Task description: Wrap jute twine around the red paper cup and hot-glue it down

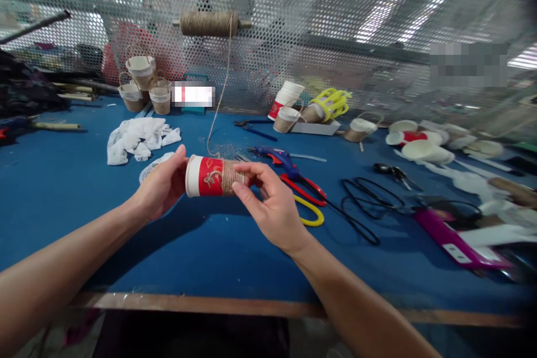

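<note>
A red and white paper cup (207, 176) lies on its side in the air above the blue table (62, 190), its bottom half wrapped in brown twine. My left hand (161, 187) grips the cup at its white rim end. My right hand (268, 198) pinches the twine-wrapped end with thumb and fingers. A strand of twine (222, 89) runs up from the cup to a twine spool (210, 23) on a rod at the mesh wall.
A blue glue gun (274, 155) and red and yellow scissors (308, 198) lie right of my hands. White cloth (140, 137) lies at left. Twine-wrapped cups (142, 84) stand at back left, more cups (289, 106) at back right. Black cable (361, 201) and a purple tool (453, 240) lie at right.
</note>
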A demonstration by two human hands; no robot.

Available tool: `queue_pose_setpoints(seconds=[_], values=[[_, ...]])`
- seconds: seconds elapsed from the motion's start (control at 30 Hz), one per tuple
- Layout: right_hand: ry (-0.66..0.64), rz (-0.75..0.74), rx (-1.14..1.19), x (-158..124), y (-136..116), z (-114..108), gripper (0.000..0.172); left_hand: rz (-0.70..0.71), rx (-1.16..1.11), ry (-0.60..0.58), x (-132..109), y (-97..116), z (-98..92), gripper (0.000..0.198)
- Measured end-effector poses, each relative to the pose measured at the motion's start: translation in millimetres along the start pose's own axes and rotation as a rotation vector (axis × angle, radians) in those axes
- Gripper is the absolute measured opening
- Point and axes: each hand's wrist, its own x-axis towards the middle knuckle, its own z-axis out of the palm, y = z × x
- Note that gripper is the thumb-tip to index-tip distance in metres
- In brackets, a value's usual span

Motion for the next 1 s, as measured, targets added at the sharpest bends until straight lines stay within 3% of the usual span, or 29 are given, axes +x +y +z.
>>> queue_pose_setpoints(seconds=[0.1, 0.17, 0.37, 0.43, 0.57, 0.8, 1.0], values=[[-0.105, -0.06, -0.07, -0.2, -2.4, -1.3, 0.026, -0.083, 0.056, -0.116, -2.3, -1.1, -0.3, 0.037], [-0.153, -0.047, -0.068, 0.6, -3.0, -2.3, 0.029, -0.072, 0.106, -0.122, -3.5, -3.0, -1.4, 0.034], [-0.032, 0.129, -0.042, 7.7, 1.0, -5.8, 0.022, 0.095, 0.389, -0.142, -12.5, -4.9, 4.6, 0.015], [-0.109, 0.153, -0.042, 9.9, 3.7, -7.0, 0.027, 0.129, 0.518, -0.188, -17.3, -4.0, 8.2, 0.01], [-0.298, 0.22, 0.052, 12.0, 6.8, -7.7, 0.038, 0.116, 0.673, -0.273, -24.0, -1.2, 12.5, 0.022], [-0.322, 0.122, 0.195, 10.9, 0.7, -5.8, 0.022, -0.068, 0.56, -0.395, -23.4, -3.2, 12.7, 0.021], [-0.39, 0.094, 0.219, 8.1, -2.0, -2.3, 0.02, -0.167, 0.467, -0.346, -23.7, -11.8, 15.6, 0.026]])
